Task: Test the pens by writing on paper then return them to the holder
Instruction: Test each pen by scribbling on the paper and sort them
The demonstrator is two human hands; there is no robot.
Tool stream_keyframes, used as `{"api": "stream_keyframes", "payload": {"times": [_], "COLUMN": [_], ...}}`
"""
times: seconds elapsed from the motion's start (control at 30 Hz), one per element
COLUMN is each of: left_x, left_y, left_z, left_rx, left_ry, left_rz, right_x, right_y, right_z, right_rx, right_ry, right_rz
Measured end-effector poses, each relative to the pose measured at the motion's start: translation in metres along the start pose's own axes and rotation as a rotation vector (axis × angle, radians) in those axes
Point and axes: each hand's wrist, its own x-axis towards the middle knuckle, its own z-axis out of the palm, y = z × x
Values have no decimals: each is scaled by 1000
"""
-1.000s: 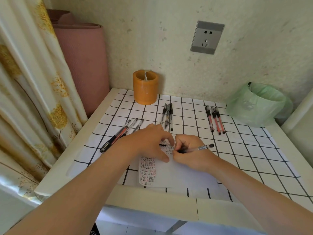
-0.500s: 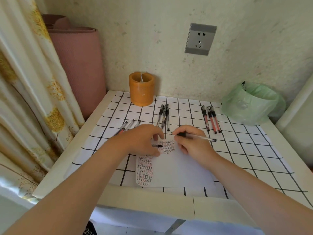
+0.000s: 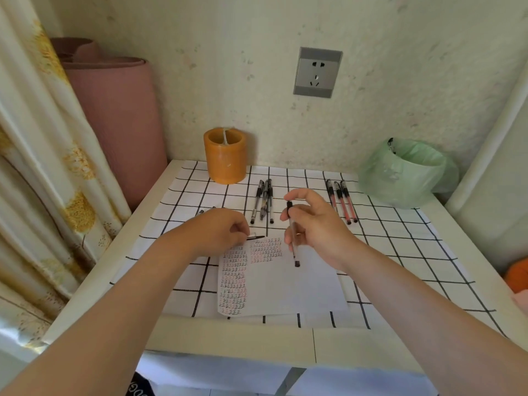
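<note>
My right hand (image 3: 317, 224) holds a clear pen (image 3: 293, 235) upright and lifted above the white paper (image 3: 285, 284), which carries columns of small black and red writing. My left hand (image 3: 220, 231) rests at the paper's top left corner, fingers closed on a black pen cap (image 3: 256, 237). The orange cylindrical holder (image 3: 225, 155) stands at the back of the table. Three black pens (image 3: 264, 200) lie in the middle, three red pens (image 3: 341, 200) to the right, and a few more pens (image 3: 205, 211) peek out behind my left hand.
A black-grid white cloth (image 3: 400, 252) covers the table. A bin lined with a green bag (image 3: 405, 172) stands at the back right. A pink rolled mat (image 3: 114, 110) and a curtain (image 3: 37, 167) flank the left edge. A wall socket (image 3: 317, 72) is above.
My right hand has lifted the pen off the paper and turned it from lying sideways to nearly upright. My left hand stayed at the paper's corner with the cap.
</note>
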Motion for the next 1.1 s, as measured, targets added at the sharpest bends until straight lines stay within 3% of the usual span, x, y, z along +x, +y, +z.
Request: {"api": "stream_keyframes", "payload": {"times": [0.13,0.27,0.5,0.77,0.87,0.97,1.1], "left_x": [1,1,0,0,-3,-7,-11], "left_y": [2,4,7,17,23,32,39], "left_z": [1,2,2,3,3,5,10], "left_rx": [-13,-60,-75,-119,-266,-392,-444], "left_ry": [18,47,65,56,18,-23,-30], "left_rz": [10,9,22,76,58,71,45], "right_x": [1,-2,-2,0,-2,-4,-4], "right_y": [2,6,4,11,11,6,4], "right_z": [-9,-12,-5,1,2,6,11], "right_rx": [-471,-995,-1172,-1070,-1270,-1486,-1495], "right_ry": [88,68,99,-17,-59,8,67], "right_rz": [-76,-207,-316,-323,-391,-390,-443]}}
